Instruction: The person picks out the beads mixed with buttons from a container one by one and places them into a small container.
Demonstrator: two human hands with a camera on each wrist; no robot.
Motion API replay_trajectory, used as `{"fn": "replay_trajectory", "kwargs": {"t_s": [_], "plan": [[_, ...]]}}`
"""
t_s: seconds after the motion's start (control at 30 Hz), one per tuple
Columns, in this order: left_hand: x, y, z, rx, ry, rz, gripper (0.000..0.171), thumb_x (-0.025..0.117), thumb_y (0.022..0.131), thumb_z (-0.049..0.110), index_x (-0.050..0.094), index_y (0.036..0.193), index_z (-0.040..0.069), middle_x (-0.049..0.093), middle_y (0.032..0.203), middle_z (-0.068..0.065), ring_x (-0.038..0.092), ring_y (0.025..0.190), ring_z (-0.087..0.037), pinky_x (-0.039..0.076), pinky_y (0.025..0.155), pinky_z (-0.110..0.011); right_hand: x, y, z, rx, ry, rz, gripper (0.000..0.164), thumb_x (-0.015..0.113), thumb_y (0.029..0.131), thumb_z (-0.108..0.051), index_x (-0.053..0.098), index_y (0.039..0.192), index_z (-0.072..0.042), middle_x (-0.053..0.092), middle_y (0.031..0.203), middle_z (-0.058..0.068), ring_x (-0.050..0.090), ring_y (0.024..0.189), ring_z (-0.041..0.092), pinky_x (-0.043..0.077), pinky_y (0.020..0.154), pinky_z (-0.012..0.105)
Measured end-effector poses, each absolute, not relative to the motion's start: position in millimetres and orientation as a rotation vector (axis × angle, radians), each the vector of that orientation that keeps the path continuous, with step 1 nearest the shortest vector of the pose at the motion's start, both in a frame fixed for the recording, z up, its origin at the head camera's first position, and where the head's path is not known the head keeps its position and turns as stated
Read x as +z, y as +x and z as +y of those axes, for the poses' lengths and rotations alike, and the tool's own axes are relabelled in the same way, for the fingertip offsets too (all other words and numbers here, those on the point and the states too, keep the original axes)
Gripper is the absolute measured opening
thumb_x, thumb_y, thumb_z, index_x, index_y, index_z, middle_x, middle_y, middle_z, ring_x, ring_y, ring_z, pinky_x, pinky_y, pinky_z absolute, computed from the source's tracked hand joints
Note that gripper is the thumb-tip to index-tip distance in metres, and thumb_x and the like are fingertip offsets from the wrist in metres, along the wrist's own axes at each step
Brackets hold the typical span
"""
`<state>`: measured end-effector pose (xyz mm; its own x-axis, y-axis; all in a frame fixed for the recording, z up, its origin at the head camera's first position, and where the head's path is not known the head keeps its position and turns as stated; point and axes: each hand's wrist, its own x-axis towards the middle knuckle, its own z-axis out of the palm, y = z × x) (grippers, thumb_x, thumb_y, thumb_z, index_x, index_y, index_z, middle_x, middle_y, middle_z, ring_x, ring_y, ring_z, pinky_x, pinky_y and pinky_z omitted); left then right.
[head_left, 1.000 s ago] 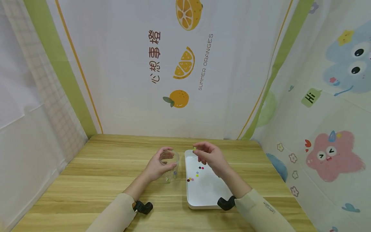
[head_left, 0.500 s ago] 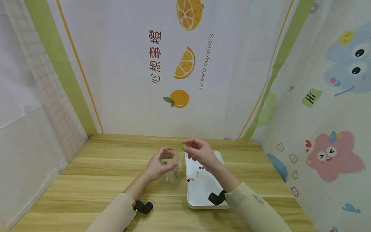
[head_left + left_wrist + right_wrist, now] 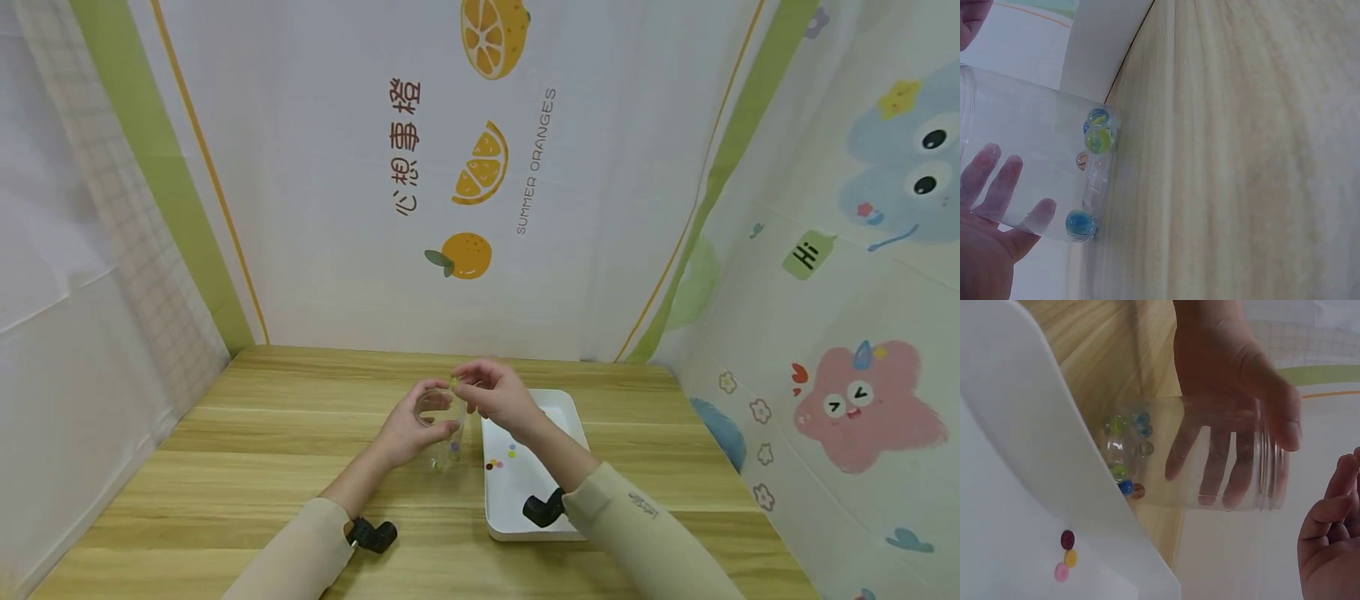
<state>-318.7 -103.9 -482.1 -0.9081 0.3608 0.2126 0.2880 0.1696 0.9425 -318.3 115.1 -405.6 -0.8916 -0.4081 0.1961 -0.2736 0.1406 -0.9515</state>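
A clear plastic jar (image 3: 431, 442) stands upright on the table, its mouth uncovered. My left hand (image 3: 405, 429) grips it from the left, thumb and fingers round its upper part. Several glass marbles lie at the jar's bottom; in the left wrist view a yellow-green marble (image 3: 1099, 139) and a blue marble (image 3: 1079, 223) show through the wall. Just above the right side of the rim, my right hand (image 3: 502, 404) pinches a small yellow-green marble (image 3: 453, 382) between thumb and fingertips. The right wrist view shows part of that hand, and the pinched marble is hidden there.
A shallow white tray (image 3: 517, 508) lies right of the jar, partly under my right forearm. In it are several small buttons, including a dark red button (image 3: 1067, 539), a yellow button (image 3: 1070, 558) and a pink button (image 3: 1062, 572). Printed curtains (image 3: 322, 250) enclose the wooden table (image 3: 247, 467).
My right hand has moved left from over the tray to the jar's mouth, still pinching the yellow-green marble. The left hand and jar have stayed in place.
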Motion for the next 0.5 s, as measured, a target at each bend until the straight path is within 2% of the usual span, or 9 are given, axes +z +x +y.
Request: {"fn": "replay_trajectory", "kwargs": {"t_s": [0.13, 0.33, 0.5], "plan": [[-483.4, -319.7, -103.4, 1.87, 0.649, 2.365, 0.065, 0.082, 0.098, 0.022, 0.048, 0.153, 0.015, 0.061, 0.153, -0.024, 0.059, 0.144, -0.043, 0.057, 0.11, -0.057, -409.5, -319.2, 111.7, -1.835, -0.638, 2.302, 0.034, 0.074, 0.102, -0.015, 0.07, 0.133, -0.002, 0.069, 0.097, -0.005, 0.063, 0.073, 0.013, 0.043, 0.057, 0.024], [-484.4, -320.3, -103.2, 1.859, 0.648, 2.391, 0.067, 0.082, 0.097, 0.025, 0.047, 0.153, 0.014, 0.064, 0.151, -0.019, 0.059, 0.143, -0.042, 0.05, 0.117, -0.064, -413.5, -319.3, 108.6, -1.81, -0.588, 2.317, 0.029, 0.077, 0.101, -0.017, 0.074, 0.129, -0.009, 0.072, 0.103, 0.001, 0.064, 0.074, 0.014, 0.046, 0.059, 0.023], [-484.1, -319.6, -103.5, 1.854, 0.643, 2.388, 0.067, 0.082, 0.098, 0.025, 0.046, 0.154, 0.014, 0.063, 0.153, -0.02, 0.058, 0.144, -0.044, 0.051, 0.116, -0.064, -419.4, -321.0, 108.9, -1.802, -0.592, 2.314, 0.028, 0.076, 0.102, -0.017, 0.074, 0.129, -0.01, 0.072, 0.103, -0.002, 0.064, 0.076, 0.014, 0.045, 0.06, 0.022]]}}
